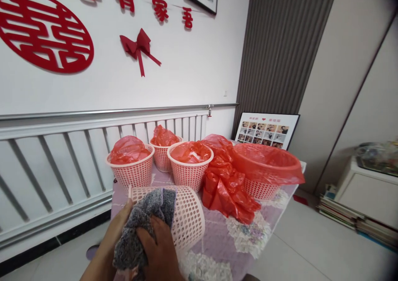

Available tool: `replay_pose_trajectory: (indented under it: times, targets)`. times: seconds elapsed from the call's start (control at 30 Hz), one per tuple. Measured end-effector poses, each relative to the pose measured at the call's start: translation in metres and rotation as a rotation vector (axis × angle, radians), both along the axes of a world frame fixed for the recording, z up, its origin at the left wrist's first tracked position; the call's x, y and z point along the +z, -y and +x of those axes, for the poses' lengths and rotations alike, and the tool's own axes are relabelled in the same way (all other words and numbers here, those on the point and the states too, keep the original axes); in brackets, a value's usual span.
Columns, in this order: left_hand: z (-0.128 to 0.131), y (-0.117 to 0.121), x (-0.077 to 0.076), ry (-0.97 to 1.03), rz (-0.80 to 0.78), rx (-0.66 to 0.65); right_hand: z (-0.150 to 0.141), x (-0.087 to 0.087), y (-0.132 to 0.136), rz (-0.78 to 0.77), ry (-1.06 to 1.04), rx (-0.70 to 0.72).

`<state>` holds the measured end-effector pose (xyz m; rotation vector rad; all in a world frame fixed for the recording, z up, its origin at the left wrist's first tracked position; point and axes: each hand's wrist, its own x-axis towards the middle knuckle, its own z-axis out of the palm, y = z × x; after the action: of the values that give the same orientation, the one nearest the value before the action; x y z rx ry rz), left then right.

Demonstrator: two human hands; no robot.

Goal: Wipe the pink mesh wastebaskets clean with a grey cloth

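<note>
A: What do our hands have hold of?

B: Our right hand has its fingers bent and a little spread over a crumpled, speckled grey cloth, pressing it to the wall of a pale pink, perforated plastic basket. Our left hand is at that basket's left end, partly behind the cloth, so we cannot tell how far its fingers are closed or what they grip.

A: Where does that basket lie?

B: On its side, at the near part of the desk, whose covering is lilac with white, lacy floral patches. The cloth drapes over the basket's left part and hangs down towards us.

A: And what do we see around it?

B: Beyond it stand three upright pink mesh baskets, each with thin red plastic bunched inside. To the right we have a shiny, crumpled heap of red plastic, and just beside it a fourth upright pink basket with a red plastic bag pulled over its rim.

A: Behind the desk?

B: A white, slatted metal radiator along the wall.
</note>
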<state>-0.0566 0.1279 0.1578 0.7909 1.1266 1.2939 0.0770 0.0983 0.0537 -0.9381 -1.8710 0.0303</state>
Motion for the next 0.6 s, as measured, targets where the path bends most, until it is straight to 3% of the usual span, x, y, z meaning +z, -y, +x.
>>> replay_pose_trajectory:
  times: [0.17, 0.37, 0.5, 0.6]
  targets:
    - [0.014, 0.009, 0.01, 0.176, -0.091, -0.033, 0.064, -0.013, -0.027, -0.056, 0.061, -0.103]
    - [0.021, 0.007, 0.016, 0.182, -0.072, -0.006, 0.123, -0.016, -0.06, -0.152, -0.061, -0.257]
    - [0.02, 0.005, 0.016, 0.199, -0.07, -0.009, 0.128, -0.006, -0.064, -0.187, -0.147, -0.293]
    - [0.022, 0.005, 0.019, 0.191, -0.087, 0.022, 0.105, 0.009, -0.059, -0.21, -0.151, -0.234]
